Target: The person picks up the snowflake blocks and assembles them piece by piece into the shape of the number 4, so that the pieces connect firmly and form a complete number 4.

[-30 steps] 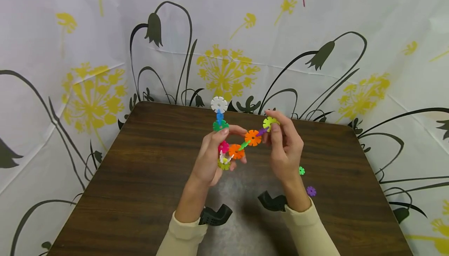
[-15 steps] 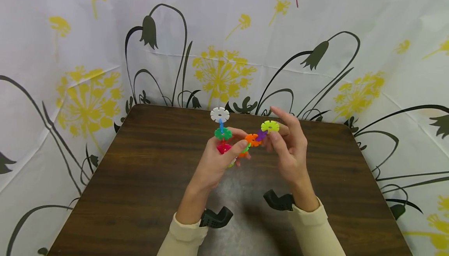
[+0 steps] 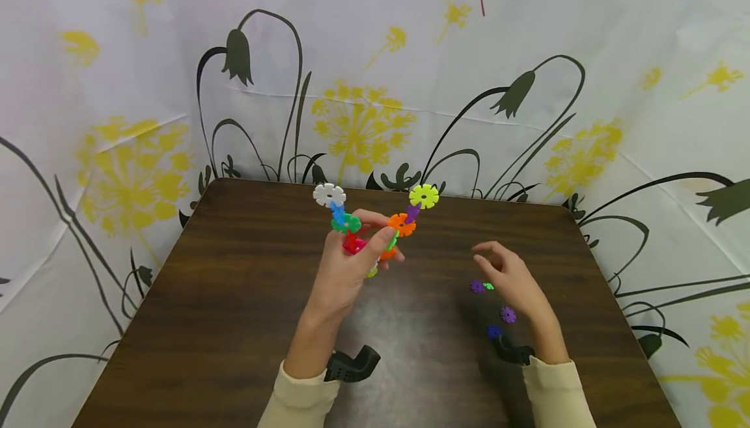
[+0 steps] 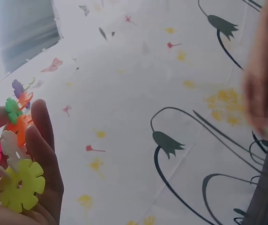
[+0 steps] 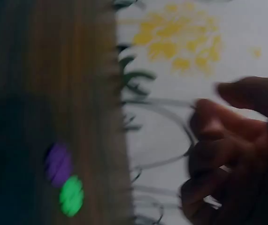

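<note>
My left hand [image 3: 342, 270] holds a chain of interlocking plastic snowflake discs between thumb and fingers, raised above the table. One end of the chain carries a white disc [image 3: 329, 195] with blue and green ones below it. At the other end a yellow-green disc [image 3: 424, 196] joins a purple one and an orange disc [image 3: 402, 225]. Fingers hide part of the middle; in the left wrist view a yellow disc [image 4: 22, 185] and white pieces show there. Over the right part of the table is my right hand [image 3: 518, 281], fingers loosely bent, holding nothing.
Loose discs lie on the brown table [image 3: 246, 298] near the right hand: a purple disc [image 3: 477, 286] beside a green disc [image 3: 489, 286], another purple disc [image 3: 508, 314] and a blue disc [image 3: 495, 331]. A flower-patterned cloth [image 3: 363, 43] hangs behind the table.
My right hand has let go of the yellow-green disc and moved right and down, toward the loose discs. The left hand keeps hold of the chain, which has shifted slightly left.
</note>
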A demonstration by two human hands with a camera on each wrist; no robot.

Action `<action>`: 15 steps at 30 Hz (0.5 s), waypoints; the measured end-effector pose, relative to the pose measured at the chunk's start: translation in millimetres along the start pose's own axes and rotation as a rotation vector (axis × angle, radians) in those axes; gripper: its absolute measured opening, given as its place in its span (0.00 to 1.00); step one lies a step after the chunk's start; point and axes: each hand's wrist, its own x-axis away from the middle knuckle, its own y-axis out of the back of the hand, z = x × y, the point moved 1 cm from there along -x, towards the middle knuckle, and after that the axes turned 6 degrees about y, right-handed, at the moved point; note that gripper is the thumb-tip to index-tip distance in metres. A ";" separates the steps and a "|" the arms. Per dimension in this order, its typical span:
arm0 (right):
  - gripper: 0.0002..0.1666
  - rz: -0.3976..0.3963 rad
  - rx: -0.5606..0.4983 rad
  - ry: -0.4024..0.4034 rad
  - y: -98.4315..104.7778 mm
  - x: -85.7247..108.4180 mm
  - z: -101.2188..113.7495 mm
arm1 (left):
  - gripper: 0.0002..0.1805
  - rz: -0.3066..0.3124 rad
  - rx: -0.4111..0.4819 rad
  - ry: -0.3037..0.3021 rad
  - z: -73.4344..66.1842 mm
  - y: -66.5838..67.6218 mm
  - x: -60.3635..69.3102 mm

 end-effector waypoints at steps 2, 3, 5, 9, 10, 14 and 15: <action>0.23 0.117 0.090 -0.087 -1.3 5.4 -24.0 | 0.08 -0.001 0.015 -0.022 -0.8 -1.2 -0.6; 0.24 0.160 0.125 -0.117 -2.8 7.4 -34.4 | 0.07 0.000 0.026 -0.035 -1.0 -1.6 -0.6; 0.26 0.216 0.196 -0.158 -6.4 10.1 -51.2 | 0.05 0.003 0.049 -0.067 -1.3 -2.5 -0.7; 0.26 0.216 0.253 -0.207 -14.1 11.0 -70.2 | 0.10 -0.018 0.115 -0.126 -0.2 -4.7 -0.9; 0.26 0.209 0.247 -0.212 -15.3 10.0 -72.6 | 0.12 -0.030 0.133 -0.137 0.5 -5.3 -1.3; 0.21 0.178 0.211 -0.225 -17.3 5.6 -75.9 | 0.17 -0.067 0.204 -0.171 3.0 -7.9 -3.1; 0.19 0.172 0.199 -0.230 -16.9 4.3 -75.9 | 0.17 -0.069 0.220 -0.178 3.3 -8.6 -3.5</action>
